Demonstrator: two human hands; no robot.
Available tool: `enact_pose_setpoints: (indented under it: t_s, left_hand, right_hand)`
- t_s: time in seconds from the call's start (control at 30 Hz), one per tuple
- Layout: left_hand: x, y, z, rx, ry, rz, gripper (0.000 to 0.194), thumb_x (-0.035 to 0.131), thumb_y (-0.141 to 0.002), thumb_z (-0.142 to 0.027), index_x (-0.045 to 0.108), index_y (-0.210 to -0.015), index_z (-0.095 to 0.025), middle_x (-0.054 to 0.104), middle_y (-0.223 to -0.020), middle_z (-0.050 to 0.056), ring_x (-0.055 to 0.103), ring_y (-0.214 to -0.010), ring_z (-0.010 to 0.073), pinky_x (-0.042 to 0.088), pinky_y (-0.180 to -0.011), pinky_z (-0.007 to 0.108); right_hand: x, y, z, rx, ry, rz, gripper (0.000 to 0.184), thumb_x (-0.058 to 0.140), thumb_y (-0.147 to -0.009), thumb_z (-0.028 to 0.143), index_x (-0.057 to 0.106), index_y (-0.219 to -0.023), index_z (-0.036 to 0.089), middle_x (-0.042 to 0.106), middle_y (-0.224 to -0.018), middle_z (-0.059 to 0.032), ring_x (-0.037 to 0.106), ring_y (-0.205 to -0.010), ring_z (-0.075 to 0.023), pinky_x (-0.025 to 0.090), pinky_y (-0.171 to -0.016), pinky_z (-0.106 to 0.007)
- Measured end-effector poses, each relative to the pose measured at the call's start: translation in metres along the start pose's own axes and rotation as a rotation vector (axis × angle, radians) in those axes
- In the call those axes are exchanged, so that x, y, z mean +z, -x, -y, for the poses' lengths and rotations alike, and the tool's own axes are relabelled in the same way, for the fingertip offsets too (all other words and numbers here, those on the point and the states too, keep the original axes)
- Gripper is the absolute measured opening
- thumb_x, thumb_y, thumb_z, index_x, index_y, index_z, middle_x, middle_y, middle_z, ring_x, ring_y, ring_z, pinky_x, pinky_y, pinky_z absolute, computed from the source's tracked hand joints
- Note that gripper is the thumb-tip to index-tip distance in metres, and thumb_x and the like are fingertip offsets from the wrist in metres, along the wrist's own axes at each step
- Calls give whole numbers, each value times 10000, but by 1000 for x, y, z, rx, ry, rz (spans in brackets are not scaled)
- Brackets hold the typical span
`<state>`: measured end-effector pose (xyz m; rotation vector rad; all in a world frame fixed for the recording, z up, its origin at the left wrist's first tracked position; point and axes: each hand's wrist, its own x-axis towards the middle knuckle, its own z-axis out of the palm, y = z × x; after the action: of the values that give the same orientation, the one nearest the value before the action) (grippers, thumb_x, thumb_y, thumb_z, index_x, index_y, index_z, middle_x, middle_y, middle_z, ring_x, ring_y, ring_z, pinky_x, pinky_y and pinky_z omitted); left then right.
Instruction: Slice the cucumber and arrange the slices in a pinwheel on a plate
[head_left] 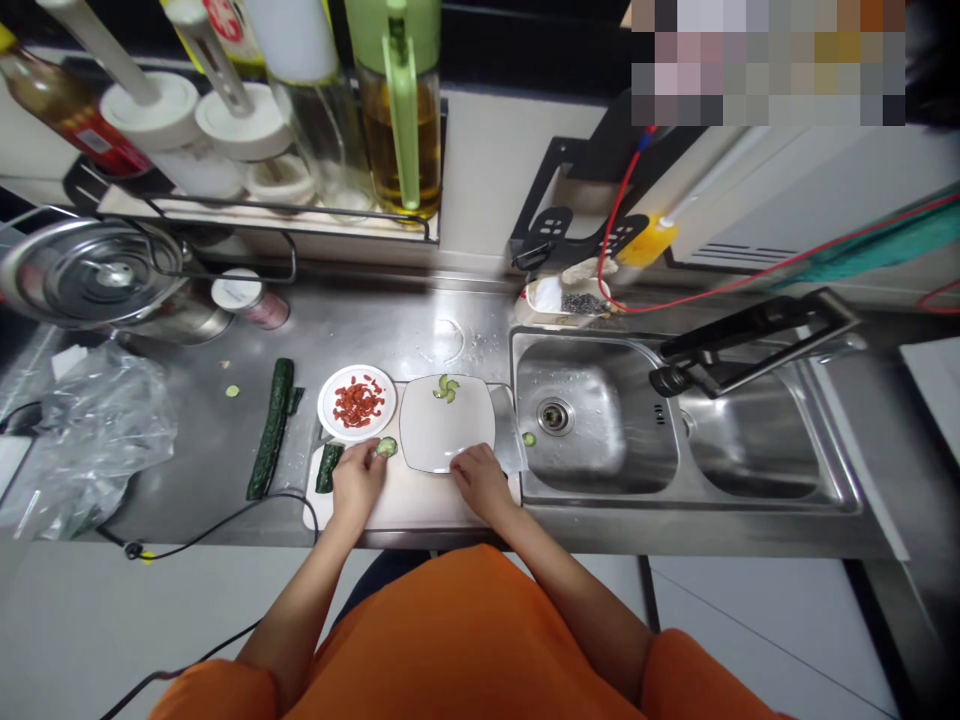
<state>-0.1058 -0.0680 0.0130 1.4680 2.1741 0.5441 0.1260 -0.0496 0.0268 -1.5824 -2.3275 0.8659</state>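
My left hand (357,478) rests on a white cutting board (409,500), its fingers pinched on a round cucumber slice (387,446) at the left edge of a square white plate (447,425). My right hand (480,477) grips the near edge of that plate. A few cucumber slices (446,388) lie at the plate's far side. A short cucumber piece (328,467) lies just left of my left hand. A round white dish of red berries (357,402) sits behind it.
A long dark cucumber strip (271,428) lies on the steel counter to the left, next to a clear plastic bag (90,440). A double sink (600,420) is on the right with a black rack (754,340) across it. Oil bottles (397,110) and a pot lid (90,270) stand behind.
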Motion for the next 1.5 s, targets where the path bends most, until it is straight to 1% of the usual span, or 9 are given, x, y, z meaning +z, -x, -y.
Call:
enact_pose_setpoints:
  t_s: [0.23,0.37,0.57,0.67,0.77,1.0,1.17,1.3,1.5]
  left_hand:
    - [-1,-2,-4,-58,26,-19,154,540,-737,-319,626,-783,-201,608,-712,25,549,-632,156,435,-664,270]
    - [-9,-2,-5,-97,108,2,160,557,-732,-350,624,-759,-208,609,-690,4,545,-627,140,424,-660,252]
    - [-20,-7,-16,-104,466,215,266,613,-700,-418,615,-799,-171,594,-669,-14,503,-592,96,382,-597,207]
    - [-18,-11,-34,-82,624,356,271,648,-670,-408,598,-758,-157,580,-648,-17,481,-577,85,361,-576,200]
    - [-13,-14,-54,-92,707,468,284,674,-641,-407,585,-734,-154,556,-615,-31,461,-554,76,337,-551,196]
    - [-5,-17,-74,-131,775,590,291,702,-625,-396,583,-731,-153,567,-625,-31,474,-561,72,331,-543,191]
    - [-4,-19,-74,-298,913,697,359,753,-595,-372,625,-839,-143,637,-740,12,557,-639,94,371,-560,186]
    - [-1,-19,-75,-510,1028,770,421,689,-693,-445,631,-974,-136,676,-883,80,632,-772,148,444,-643,219]
    - [8,-23,-79,-735,1060,985,400,554,-813,-481,629,-936,-108,644,-688,68,599,-574,107,415,-486,181]
  right_hand:
    - [0,-1,2,3,5,-1,143,504,-857,167,615,-769,188,577,-821,-47,451,-858,-178,344,-765,-288]
    - [0,-3,2,14,-26,-13,146,502,-848,158,612,-757,190,579,-811,-46,461,-847,-179,353,-759,-294]
    - [0,-13,3,-27,-208,-80,119,522,-806,137,631,-828,178,613,-815,-50,498,-830,-180,377,-815,-329]
    - [-4,-22,8,-16,-373,-89,261,530,-788,138,626,-1024,192,644,-974,-57,521,-907,-182,388,-844,-338]
    - [-11,-29,13,71,-546,-45,347,540,-776,172,607,-1112,225,637,-1064,-40,537,-922,-168,423,-750,-289]
    - [-20,-33,15,240,-724,-33,147,564,-762,284,664,-813,188,637,-786,3,561,-754,-130,401,-635,-228]
    - [-27,-31,15,273,-736,-35,141,589,-747,302,660,-770,183,620,-711,18,545,-689,-116,387,-622,-225]
    - [-38,-28,19,271,-767,-29,147,601,-745,309,663,-782,180,624,-717,15,546,-687,-114,383,-613,-222]
    - [-58,-25,26,225,-770,52,138,633,-732,309,681,-782,190,656,-758,5,557,-704,-118,382,-603,-218]
